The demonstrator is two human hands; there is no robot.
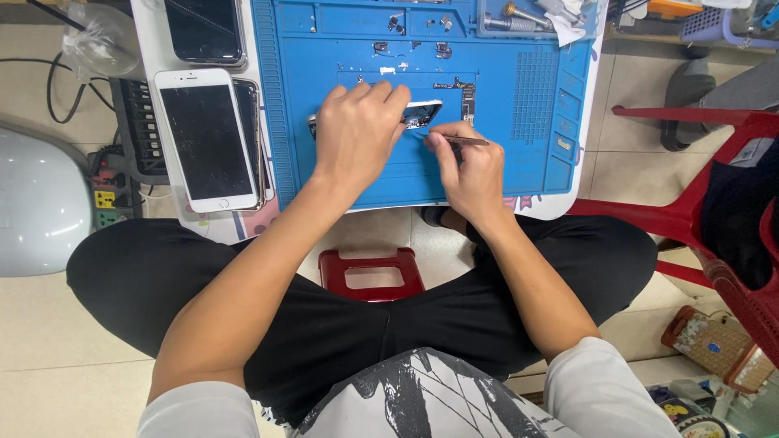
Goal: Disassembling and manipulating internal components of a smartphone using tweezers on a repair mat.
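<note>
Left hand [355,134] presses opened phone [422,113] on blue mat [495,162]; right hand [471,170] grips tweezers [464,141]; white phone [207,138] lies well left

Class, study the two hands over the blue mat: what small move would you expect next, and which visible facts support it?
Probably the right hand brings the tip of its tweezers down into the opened phone body. The left hand lies flat on that phone, pinning it to the blue mat, and the tweezers lie just beside its open edge, not clearly touching it.
</note>
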